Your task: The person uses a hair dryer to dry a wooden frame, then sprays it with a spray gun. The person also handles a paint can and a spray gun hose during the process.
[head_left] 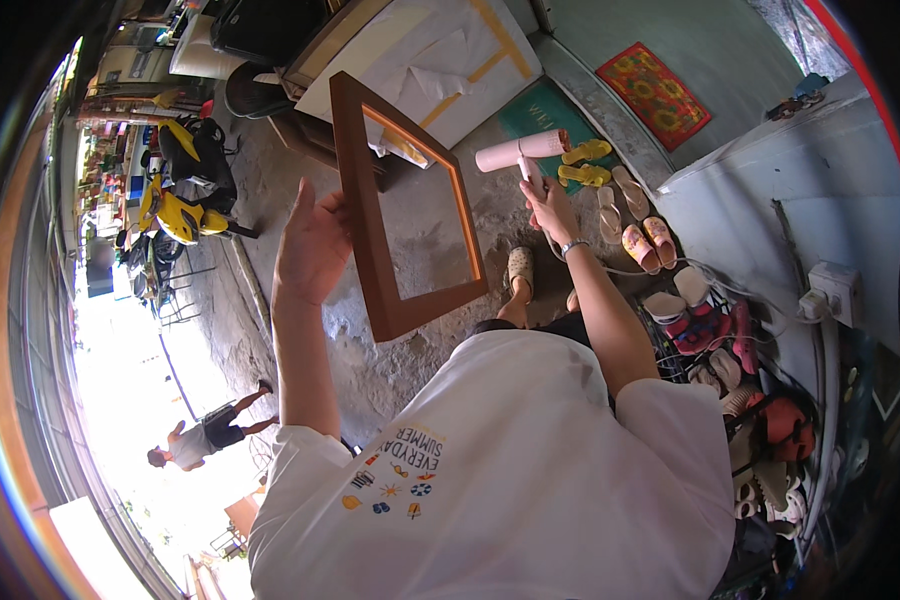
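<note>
A brown wooden picture frame (364, 215) is held up in front of me, tilted, with an open centre through which the floor shows. My left hand (312, 245) has its fingers closed behind the frame's left side, the thumb raised along the outside. My right hand (552, 212) is wrapped round the handle of a pink hair dryer (506, 152), to the right of the frame and apart from it. A pale cord runs from the dryer's handle toward the right. Whether the dryer is running cannot be seen.
Yellow sandals (586, 173) and several other pairs of shoes line the right side. A plug sits in a wall socket (838, 290). Beyond are a green doormat (545, 105) and a white panel (425, 60). Yellow motorbikes (175, 215) and a person (210, 435) are at left.
</note>
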The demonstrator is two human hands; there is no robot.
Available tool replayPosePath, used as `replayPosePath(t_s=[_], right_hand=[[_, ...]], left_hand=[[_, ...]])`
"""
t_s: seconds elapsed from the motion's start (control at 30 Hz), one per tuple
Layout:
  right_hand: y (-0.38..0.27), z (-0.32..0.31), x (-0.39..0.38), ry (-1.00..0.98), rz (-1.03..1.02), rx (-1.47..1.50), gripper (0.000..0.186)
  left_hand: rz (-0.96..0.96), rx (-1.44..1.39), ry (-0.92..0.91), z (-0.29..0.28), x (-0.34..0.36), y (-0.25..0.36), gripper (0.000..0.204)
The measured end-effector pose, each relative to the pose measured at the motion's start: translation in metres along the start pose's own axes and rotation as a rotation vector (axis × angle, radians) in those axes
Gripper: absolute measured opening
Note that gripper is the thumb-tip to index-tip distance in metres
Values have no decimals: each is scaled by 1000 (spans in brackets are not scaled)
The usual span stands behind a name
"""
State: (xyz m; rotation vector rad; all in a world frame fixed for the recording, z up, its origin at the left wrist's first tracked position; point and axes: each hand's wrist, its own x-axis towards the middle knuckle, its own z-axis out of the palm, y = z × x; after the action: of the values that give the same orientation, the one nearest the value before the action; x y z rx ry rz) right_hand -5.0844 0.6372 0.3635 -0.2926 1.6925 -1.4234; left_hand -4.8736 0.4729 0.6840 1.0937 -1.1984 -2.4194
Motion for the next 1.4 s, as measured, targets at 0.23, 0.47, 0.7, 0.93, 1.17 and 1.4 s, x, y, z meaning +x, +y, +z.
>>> replayPosePath(t_s=[0.23, 0.47, 0.7, 0.93, 1.17, 1.4], right_hand=[[39, 0, -23, -105, -77, -145, 48], [63, -26, -83, -216, 173, -212, 45], [15, -38, -143, -220, 91, -55, 32], [-81, -47, -194, -353, -68, 26, 30], [-131, -33, -199, -362, -394, -130, 37], [-142, -11, -174, -203, -430, -63, 38]], left_hand=[[6, -106, -14, -40, 5, 4, 59], [23, -39, 95, -65, 21, -2, 63], [-21, -77, 145, -78, 39, -8, 64], [-47, -79, 93, -88, 46, -14, 62], [-18, 29, 116, -76, 37, -15, 64], [0, 141, 70, -58, 19, -15, 68]])
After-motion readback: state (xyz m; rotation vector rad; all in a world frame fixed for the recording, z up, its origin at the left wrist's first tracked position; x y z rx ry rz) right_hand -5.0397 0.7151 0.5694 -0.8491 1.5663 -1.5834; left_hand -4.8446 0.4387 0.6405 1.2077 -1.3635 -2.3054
